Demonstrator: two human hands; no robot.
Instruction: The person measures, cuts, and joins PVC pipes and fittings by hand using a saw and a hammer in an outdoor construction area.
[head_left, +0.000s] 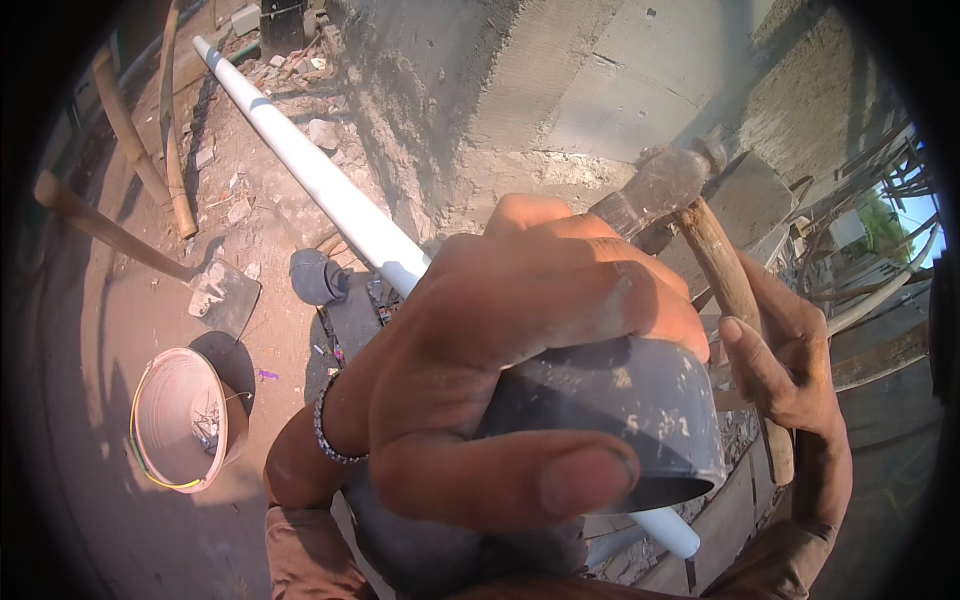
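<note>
My left hand (470, 330), with a beaded bracelet at its wrist, is wrapped round a dark grey pipe fitting (640, 400) close in front of me. The fitting's open rim faces the lower right, and pale specks dot its side. In my right hand (790, 365) is a hammer (722, 255), gripped by its wooden handle. Its worn metal head is raised beside the knuckles of my left hand. A long white pipe (320, 185) slants from the upper left down behind my left hand. Whether it meets the fitting is hidden.
Left on the ground stand a pinkish bucket (140, 410) with bits inside and a flat-bladed tool (225, 298) with a wooden handle. Another grey fitting (318, 277) lies nearer the pipe. Wooden poles (130, 125), rubble and a rough concrete wall (560, 80) surround the spot.
</note>
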